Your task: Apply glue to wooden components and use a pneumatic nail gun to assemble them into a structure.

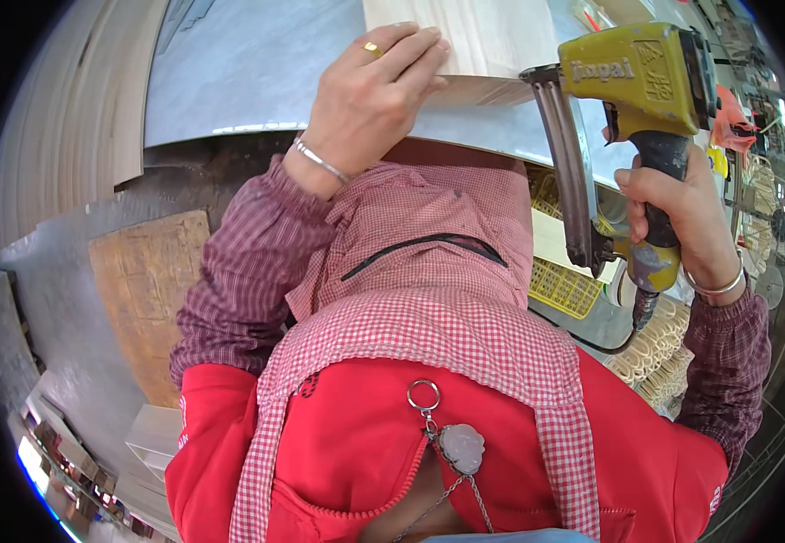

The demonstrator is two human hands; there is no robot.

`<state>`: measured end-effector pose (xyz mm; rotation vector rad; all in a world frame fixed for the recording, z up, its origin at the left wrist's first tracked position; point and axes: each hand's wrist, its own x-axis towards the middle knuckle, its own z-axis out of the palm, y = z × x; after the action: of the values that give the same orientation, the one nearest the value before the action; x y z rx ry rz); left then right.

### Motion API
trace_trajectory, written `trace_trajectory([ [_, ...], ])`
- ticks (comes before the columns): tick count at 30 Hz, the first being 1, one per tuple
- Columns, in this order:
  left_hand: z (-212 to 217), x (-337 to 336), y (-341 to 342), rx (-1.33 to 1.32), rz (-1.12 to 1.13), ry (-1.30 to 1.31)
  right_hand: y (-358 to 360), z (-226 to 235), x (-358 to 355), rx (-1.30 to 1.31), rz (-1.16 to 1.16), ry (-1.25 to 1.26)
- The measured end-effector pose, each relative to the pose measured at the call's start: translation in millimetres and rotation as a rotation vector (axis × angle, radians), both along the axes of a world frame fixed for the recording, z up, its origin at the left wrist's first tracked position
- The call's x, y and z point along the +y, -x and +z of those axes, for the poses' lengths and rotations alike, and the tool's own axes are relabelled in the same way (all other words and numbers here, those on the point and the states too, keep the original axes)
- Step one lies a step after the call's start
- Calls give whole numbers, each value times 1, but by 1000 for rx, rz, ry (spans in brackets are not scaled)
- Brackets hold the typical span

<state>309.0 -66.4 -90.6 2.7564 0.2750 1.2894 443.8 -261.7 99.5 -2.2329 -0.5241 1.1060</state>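
Note:
My left hand (370, 100) rests over the near left corner of a pale stack of wooden boards (483, 41) on the grey-blue worktable (256, 81). Its fingers lie together along the top and front edge; the palm side is hidden. In my right hand (682, 204) is a yellow nail gun (632, 77), gripped by its black handle. The gun's nose is at the right end of the boards' front edge; whether it touches them I cannot tell. A long metal nail magazine (566, 172) hangs down from the nose, and a hose fitting (644, 308) sits below the handle.
Long wooden planks (76, 109) are stacked at the left. A worn brown board (152, 290) lies on the floor there. Below the table's right side stands a yellow plastic crate (564, 285). Bundles of pale looped pieces (659, 353) sit beside my right forearm.

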Motion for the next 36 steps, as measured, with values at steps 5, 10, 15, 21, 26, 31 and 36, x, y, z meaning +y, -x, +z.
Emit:
trace_trajectory([
  [5,-7,-1,-9,-154,-6,-34,2,4,3,-5,-16,-55],
  [10,0,-4,-18,-165,-14,-13,6,11,11,28,-5,-71],
  [15,3,-9,-22,-161,-9,12,6,13,17,34,39,-63],
  [21,-1,-12,-24,-133,-7,66,7,11,19,21,22,-34],
  [26,-5,-12,-21,-131,-16,63,9,9,22,-15,71,23],
  [31,-6,-8,-20,-167,-49,76,13,9,23,-39,91,48],
  [36,-16,-10,-5,-291,4,379,14,9,20,-8,28,29],
])
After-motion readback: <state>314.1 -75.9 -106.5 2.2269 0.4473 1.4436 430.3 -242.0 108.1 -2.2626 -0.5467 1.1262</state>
